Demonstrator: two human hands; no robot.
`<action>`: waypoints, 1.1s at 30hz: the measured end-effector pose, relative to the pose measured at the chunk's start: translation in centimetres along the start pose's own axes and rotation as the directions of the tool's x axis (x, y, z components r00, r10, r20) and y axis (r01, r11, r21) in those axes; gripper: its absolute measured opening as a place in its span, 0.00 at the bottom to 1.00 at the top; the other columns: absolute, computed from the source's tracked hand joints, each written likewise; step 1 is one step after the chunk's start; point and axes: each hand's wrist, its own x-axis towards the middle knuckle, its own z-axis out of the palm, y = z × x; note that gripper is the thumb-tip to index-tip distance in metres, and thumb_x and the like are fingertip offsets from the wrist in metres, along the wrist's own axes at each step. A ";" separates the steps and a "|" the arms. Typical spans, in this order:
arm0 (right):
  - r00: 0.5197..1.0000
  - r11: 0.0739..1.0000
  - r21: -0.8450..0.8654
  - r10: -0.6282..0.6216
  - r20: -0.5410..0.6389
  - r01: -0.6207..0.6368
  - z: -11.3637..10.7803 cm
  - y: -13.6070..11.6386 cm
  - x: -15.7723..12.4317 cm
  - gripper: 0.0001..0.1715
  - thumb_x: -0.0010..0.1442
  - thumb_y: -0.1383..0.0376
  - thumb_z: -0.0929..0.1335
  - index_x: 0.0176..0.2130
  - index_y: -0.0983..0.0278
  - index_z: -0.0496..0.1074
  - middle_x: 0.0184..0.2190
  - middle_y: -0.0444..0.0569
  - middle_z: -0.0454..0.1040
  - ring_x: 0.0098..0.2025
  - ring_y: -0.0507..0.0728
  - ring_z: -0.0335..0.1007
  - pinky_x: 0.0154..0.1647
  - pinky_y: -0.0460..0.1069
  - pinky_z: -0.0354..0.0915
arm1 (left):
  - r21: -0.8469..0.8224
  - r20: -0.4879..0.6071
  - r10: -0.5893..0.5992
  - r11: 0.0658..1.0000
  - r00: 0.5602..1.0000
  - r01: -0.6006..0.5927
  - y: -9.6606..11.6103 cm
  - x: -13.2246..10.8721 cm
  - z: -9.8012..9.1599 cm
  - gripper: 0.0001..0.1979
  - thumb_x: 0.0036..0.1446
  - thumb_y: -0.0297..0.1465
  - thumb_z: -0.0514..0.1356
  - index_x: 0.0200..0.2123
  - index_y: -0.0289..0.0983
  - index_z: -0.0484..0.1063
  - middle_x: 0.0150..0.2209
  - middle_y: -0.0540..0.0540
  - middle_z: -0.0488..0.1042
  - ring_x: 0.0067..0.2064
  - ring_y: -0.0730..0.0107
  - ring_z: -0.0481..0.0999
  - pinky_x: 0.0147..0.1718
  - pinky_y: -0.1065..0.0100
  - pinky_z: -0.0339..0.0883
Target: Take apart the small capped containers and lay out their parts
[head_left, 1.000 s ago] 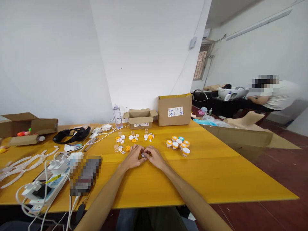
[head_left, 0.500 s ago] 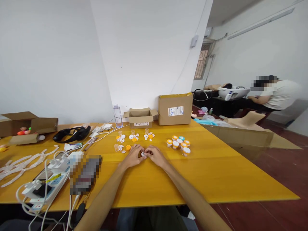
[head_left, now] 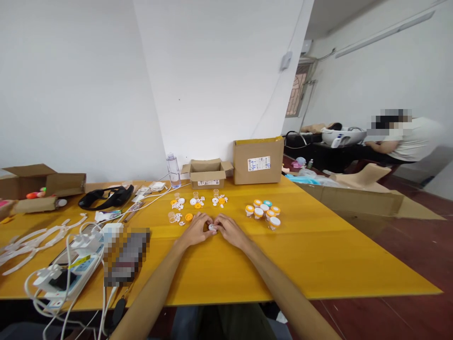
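Between my two hands, just above the table, is a small round whitish plastic part [head_left: 212, 227]. My left hand [head_left: 197, 230] is closed on its left side with thumb and fingers. From the right, my right hand [head_left: 228, 229] pinches the same part, its fingertips partly covering it. Close beyond my left hand lie an orange ring-shaped cap [head_left: 188, 217] and small white pieces [head_left: 178, 218] beside a clear plastic cup [head_left: 171, 217]. To the right of my right hand stands a group of clear cups with orange, white and teal lids [head_left: 264, 211].
Further piles of white and orange parts [head_left: 197, 202] lie ahead. Behind them stand a water bottle [head_left: 173, 171], an open small carton [head_left: 207, 175] and a larger closed box [head_left: 257, 161]. A power strip [head_left: 76, 271] with cables and a phone [head_left: 127, 259] lie left. A person [head_left: 406, 139] sits far right.
The two hands stay together at nearly the same spot. The whitish part between them is turned slightly and shows a little more of its round face.
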 end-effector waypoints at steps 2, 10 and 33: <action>1.000 1.000 0.025 -0.005 -0.012 0.005 0.0 0.0 0.0 0.09 0.58 0.73 0.65 0.29 0.60 0.69 0.32 0.46 0.72 0.36 0.56 0.69 0.40 0.49 0.65 | -0.004 0.002 -0.004 1.000 1.000 0.004 0.0 0.0 0.0 0.06 0.54 0.34 0.62 0.34 0.40 0.69 0.35 0.48 0.72 0.43 0.60 0.68 0.44 0.61 0.63; 0.996 0.984 0.175 0.054 -0.064 -0.042 -0.1 -0.1 0.5 0.07 0.56 0.70 0.66 0.27 0.61 0.69 0.35 0.47 0.74 0.38 0.56 0.70 0.44 0.51 0.66 | -0.012 -0.002 -0.001 1.000 1.000 0.001 0.0 0.1 0.0 0.06 0.53 0.33 0.62 0.34 0.41 0.68 0.35 0.48 0.71 0.43 0.60 0.68 0.44 0.60 0.64; 0.976 0.953 0.215 0.202 0.081 -0.215 2.7 2.1 7.2 0.08 0.48 0.70 0.71 0.20 0.62 0.75 0.28 0.47 0.78 0.37 0.57 0.73 0.44 0.52 0.68 | -0.017 0.079 0.033 0.999 0.996 -0.032 0.4 -0.3 -0.2 0.06 0.51 0.33 0.63 0.33 0.40 0.70 0.34 0.49 0.74 0.38 0.64 0.72 0.41 0.64 0.66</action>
